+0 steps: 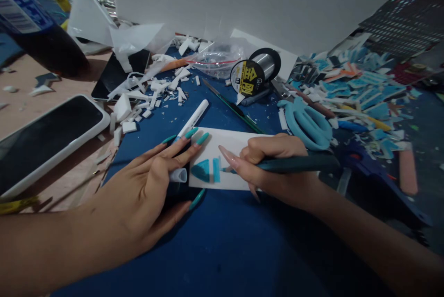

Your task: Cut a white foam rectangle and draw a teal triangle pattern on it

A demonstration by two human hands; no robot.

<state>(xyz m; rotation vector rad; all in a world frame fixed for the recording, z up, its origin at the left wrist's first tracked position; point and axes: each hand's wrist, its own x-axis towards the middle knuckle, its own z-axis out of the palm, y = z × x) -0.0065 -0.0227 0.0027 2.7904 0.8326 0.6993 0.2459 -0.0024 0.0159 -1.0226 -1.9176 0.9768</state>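
Observation:
A white card [229,144] with teal painted shapes lies on the blue surface in front of me. My right hand [274,163] pinches a dark teal marker [298,163], its tip touching the card just right of a teal bar. On the card's left edge rest fingertips of my left hand [156,176], which has long turquoise nails. A pale translucent pen cap [178,175] is tucked between that hand's fingers and thumb, open end toward the card. Beyond those fingers lies a white pen [193,117], partly covered by them.
Blue scissors handles [308,123], a wire spool [255,72] and a green-handled knife [234,107] lie behind the card. White foam scraps [159,91] and a phone [52,137] are at left, near a dark bottle [52,47]. Blue and white offcuts [367,89] pile up at right.

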